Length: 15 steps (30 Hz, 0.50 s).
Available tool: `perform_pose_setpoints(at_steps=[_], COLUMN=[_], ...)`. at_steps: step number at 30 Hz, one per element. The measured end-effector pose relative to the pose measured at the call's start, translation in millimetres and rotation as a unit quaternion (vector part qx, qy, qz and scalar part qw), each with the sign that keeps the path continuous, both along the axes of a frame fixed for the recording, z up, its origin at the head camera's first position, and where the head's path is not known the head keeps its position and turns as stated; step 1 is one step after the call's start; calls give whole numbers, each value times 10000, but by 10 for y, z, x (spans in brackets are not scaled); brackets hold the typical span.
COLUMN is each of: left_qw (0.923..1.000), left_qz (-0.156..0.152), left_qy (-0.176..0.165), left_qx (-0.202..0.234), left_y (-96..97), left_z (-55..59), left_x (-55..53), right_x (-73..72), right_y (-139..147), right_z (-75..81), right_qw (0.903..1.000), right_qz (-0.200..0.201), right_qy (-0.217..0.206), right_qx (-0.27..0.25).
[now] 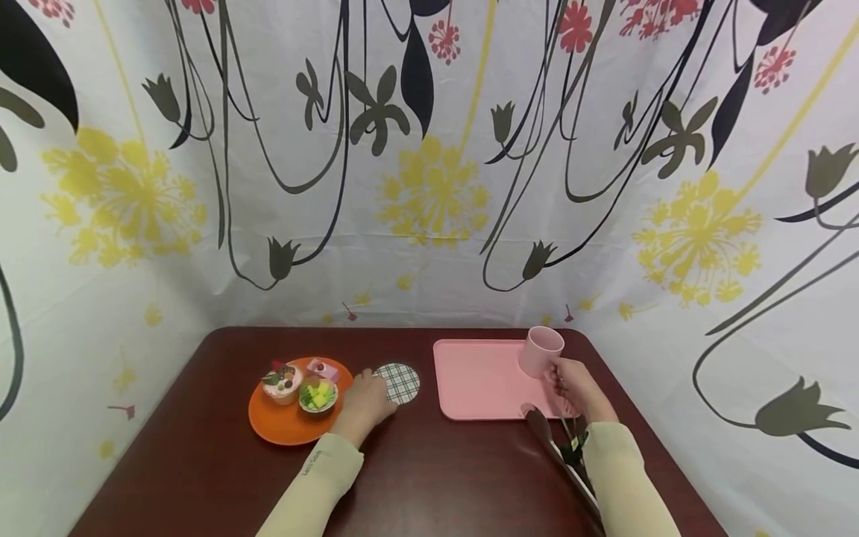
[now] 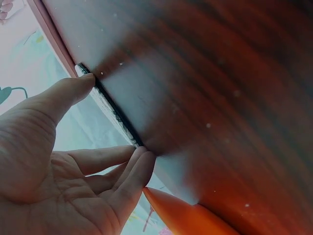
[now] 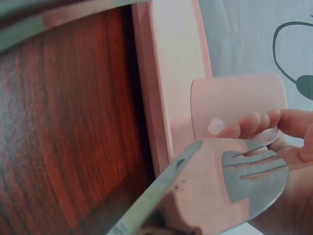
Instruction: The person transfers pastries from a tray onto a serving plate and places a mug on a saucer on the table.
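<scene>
Thumb and fingertips of my left hand (image 1: 366,403) pinch opposite edges of a round coaster (image 1: 401,382) with a checked pattern. The left wrist view shows the coaster (image 2: 111,110) edge-on, close over the dark tabletop. On the right, my other hand (image 1: 579,382) grips a pink mug (image 1: 539,353) by its handle side, fingers curled against the wall. The mug stands upright at the back right of a pink tray (image 1: 479,380). A shiny metal utensil with a broad rounded head (image 3: 244,215) overlaps the right hand in the right wrist view.
Left of the coaster, an orange plate (image 1: 278,427) bears a cupcake (image 1: 282,382), a small bowl of green and yellow food (image 1: 318,395) and a pink cake piece (image 1: 323,369). A long-handled spoon (image 1: 537,421) lies by the right forearm. Patterned curtains surround the table (image 1: 429,477).
</scene>
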<state>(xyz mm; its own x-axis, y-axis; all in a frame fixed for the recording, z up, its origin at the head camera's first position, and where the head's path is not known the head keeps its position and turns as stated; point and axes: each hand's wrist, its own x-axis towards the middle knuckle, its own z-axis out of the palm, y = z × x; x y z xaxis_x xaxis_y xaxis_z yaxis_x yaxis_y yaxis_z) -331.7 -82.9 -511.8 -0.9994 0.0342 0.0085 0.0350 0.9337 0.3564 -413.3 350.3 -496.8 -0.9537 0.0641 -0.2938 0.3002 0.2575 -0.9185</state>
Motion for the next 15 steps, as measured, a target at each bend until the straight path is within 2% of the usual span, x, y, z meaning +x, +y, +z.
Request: perform_pose_setpoints(at_steps=[6, 15], left_qw=[10000, 9999], left_qz=[19, 115], left_qy=[-35, -38], left_qx=[-18, -5], left_y=[3, 4], left_z=[3, -1], left_x=[7, 24], right_x=[12, 43], right_y=[-4, -16], right_z=[16, 18], right_qw=[10000, 9997], right_qz=[6, 245], right_qy=[-21, -7], right_qx=[-84, -9])
